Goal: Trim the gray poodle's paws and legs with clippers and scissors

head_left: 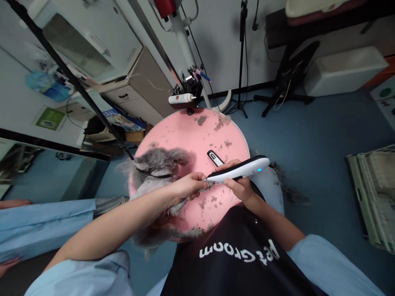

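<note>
My right hand (242, 187) is wrapped round a white-and-black hair clipper (247, 168) with a blue light near its rear end. The clipper's tip points left and meets the paw (206, 185) of a grey, fluffy dog. My left hand (193, 185) pinches that paw just behind the tip. The dog (156, 162) is on the left side of a round pink grooming table (182, 129), with a dark strap (154, 174) across it. Beyond the clipper, a smaller black-and-white device (214, 158) lies on the table. My left forearm hides part of the dog.
Tufts of cut fur (222, 121) are scattered over the tabletop and floor. A white bottle (181, 98) and tools hang at the table's far edge. A black bar (74, 82) slants down towards the dog. A person in a blue gown (46, 220) is at left.
</note>
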Motion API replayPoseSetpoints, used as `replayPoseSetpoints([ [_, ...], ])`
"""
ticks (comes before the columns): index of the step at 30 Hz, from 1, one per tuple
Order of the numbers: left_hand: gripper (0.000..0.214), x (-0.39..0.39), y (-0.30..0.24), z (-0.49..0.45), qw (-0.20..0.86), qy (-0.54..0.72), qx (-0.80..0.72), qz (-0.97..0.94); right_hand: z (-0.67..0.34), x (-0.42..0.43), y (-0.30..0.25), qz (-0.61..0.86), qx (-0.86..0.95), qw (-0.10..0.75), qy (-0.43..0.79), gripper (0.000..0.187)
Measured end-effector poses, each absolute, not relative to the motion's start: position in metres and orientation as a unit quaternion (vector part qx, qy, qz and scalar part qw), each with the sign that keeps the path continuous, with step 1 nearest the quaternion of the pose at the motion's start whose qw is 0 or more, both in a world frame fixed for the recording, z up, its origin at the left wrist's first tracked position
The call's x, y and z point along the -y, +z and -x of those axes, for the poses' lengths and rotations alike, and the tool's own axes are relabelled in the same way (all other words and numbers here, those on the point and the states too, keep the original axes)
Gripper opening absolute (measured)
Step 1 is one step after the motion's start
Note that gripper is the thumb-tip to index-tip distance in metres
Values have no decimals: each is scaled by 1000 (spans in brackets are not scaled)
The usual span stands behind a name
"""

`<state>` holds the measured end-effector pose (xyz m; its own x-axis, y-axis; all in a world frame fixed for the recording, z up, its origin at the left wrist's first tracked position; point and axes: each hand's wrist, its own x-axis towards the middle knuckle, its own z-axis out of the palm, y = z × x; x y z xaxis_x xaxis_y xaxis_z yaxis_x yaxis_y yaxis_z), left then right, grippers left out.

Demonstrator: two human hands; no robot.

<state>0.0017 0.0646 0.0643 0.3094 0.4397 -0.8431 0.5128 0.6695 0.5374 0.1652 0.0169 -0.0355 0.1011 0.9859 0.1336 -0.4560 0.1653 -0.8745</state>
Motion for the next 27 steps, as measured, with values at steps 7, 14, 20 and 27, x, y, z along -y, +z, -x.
replayPoseSetpoints([
  [7,22,-63,67,1,684,-51,-600,-412,-161,-22,-36,329,401,653,552,28],
  [14,22,-59,64,3,626,-81,-614,-474,-163,-53,-19,270,510,513,635,27],
  [20,35,-62,64,7,662,-47,-570,-484,-164,-89,-8,230,544,356,724,32],
  [27,19,-69,66,14,675,-24,-617,-404,-178,-62,-36,293,333,496,746,46],
])
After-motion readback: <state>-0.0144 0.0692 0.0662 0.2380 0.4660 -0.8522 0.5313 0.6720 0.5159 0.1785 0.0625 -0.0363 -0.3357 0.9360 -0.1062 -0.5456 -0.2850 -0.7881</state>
